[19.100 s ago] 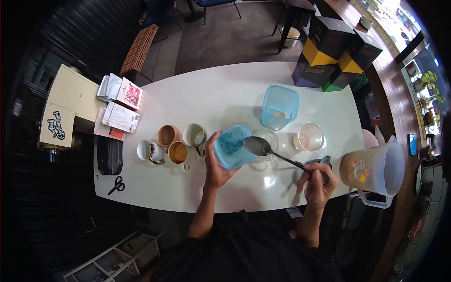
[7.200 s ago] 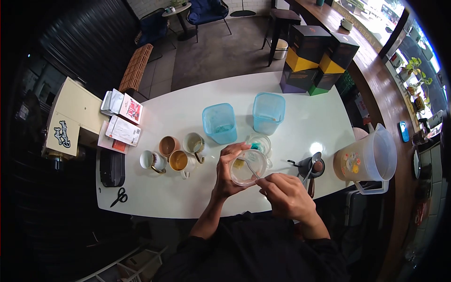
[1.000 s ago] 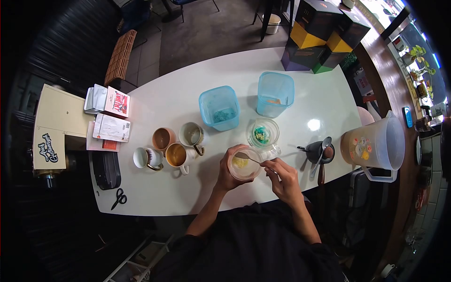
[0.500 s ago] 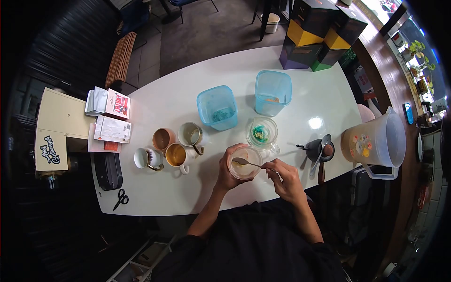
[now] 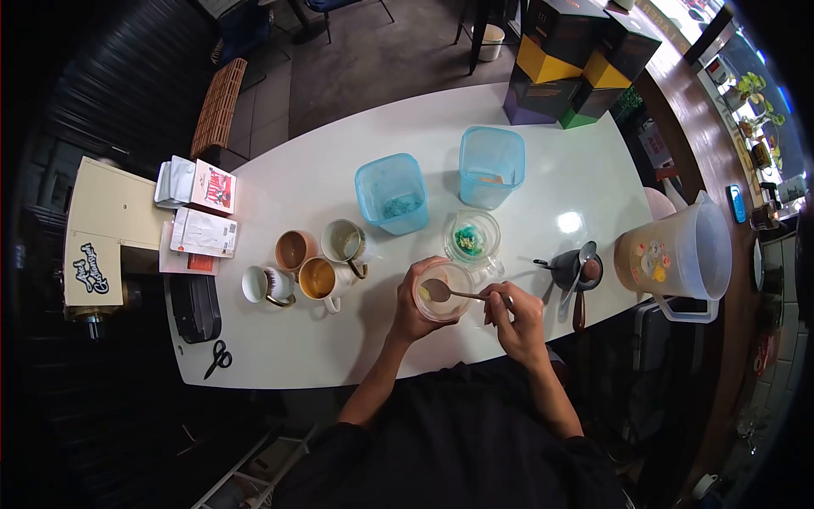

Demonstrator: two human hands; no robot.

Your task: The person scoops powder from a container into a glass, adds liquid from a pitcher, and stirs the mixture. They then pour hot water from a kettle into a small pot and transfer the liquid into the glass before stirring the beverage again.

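My left hand (image 5: 412, 310) is wrapped round a clear round tub (image 5: 444, 312) with a little pale stuff inside. In my right hand (image 5: 517, 321) is a metal spoon (image 5: 462, 294), its bowl over the tub's mouth. Just beyond the tub stands a glass cup (image 5: 483, 227) holding green and whitish bits. Behind it are two blue plastic containers, the left one (image 5: 369, 197) with blue-green contents low inside, the right one (image 5: 492, 153) with something orange-brown at the bottom.
Several mugs (image 5: 294, 250) cluster left of my hands. A small dark pot (image 5: 565, 273) with spoons and a large plastic pitcher (image 5: 712, 246) stand on the right. Scissors (image 5: 219, 360), coffee bags (image 5: 203, 233) and a grinder (image 5: 110, 229) are at far left; stacked boxes (image 5: 543, 93) stand at the back.
My right hand has shifted slightly right, and the spoon has come up from inside the tub with its bowl turned. The left hand and tub have barely moved.
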